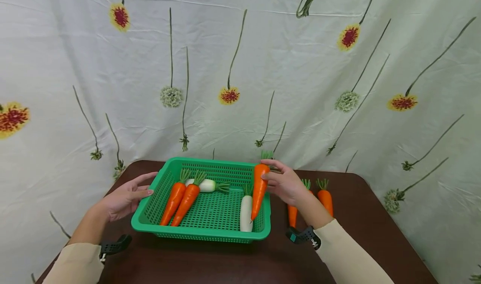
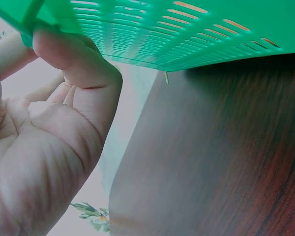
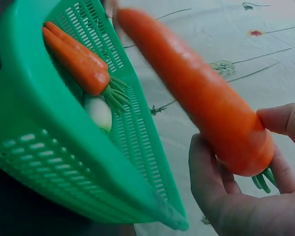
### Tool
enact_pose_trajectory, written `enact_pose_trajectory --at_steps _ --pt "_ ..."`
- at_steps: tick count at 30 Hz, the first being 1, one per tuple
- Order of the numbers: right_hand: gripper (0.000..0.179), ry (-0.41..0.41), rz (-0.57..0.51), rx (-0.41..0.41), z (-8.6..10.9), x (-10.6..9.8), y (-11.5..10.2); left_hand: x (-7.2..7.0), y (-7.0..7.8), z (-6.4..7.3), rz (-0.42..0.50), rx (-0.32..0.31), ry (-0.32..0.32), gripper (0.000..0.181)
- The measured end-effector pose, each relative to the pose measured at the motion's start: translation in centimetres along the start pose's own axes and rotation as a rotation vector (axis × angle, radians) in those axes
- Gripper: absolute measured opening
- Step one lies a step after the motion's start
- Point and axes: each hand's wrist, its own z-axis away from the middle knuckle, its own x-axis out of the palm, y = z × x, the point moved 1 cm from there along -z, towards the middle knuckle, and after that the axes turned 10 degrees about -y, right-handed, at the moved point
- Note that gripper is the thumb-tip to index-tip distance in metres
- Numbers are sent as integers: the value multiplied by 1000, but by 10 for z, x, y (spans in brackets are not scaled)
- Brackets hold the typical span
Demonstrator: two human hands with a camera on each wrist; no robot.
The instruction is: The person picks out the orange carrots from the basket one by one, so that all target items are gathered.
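Positions are given as on a clock face centred on the basket, head view, 12 o'clock being the far side. At 9 o'clock, the left hand [image 1: 125, 196] touches the outer rim of the green basket [image 1: 188, 230], its thumb and index finger set wide apart; a dark wristband [image 1: 115, 245] and a pale sleeve [image 1: 77, 261] lie below it. Within the basket, towards 9 o'clock, the outer carrot [image 1: 173, 197] and the inner carrot [image 1: 188, 201] lie side by side, leafy ends towards 1 o'clock. Partly behind them, near 12 o'clock, rests a white radish [image 1: 207, 186], its leaves pointing to 3 o'clock. Near 4 o'clock lies a second radish [image 1: 246, 213], leaves towards 12. At 3 o'clock, the held carrot [image 1: 258, 192] is raised by the basket's right side, leaves up and tip downward; the right hand [image 1: 287, 183] pinches its thick end between thumb and fingers. Farther out at 3 o'clock, two loose carrots [image 1: 325, 200] lie on the dark table [image 1: 372, 217], partly hidden by the right forearm. A flower-printed cloth [image 1: 300, 67] hangs behind, spanning the full width.
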Motion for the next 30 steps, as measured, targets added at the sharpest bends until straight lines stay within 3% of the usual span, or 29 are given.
enact_pose_trajectory --at_steps 9,17,30 --pt "62 44 40 -62 22 -24 -3 3 1 1 -3 1 10 79" --pt "57 128 76 -100 43 -52 1 3 0 0 -7 -7 18 77" --pt "55 209 87 -108 69 -98 4 2 -1 0 -13 6 16 78"
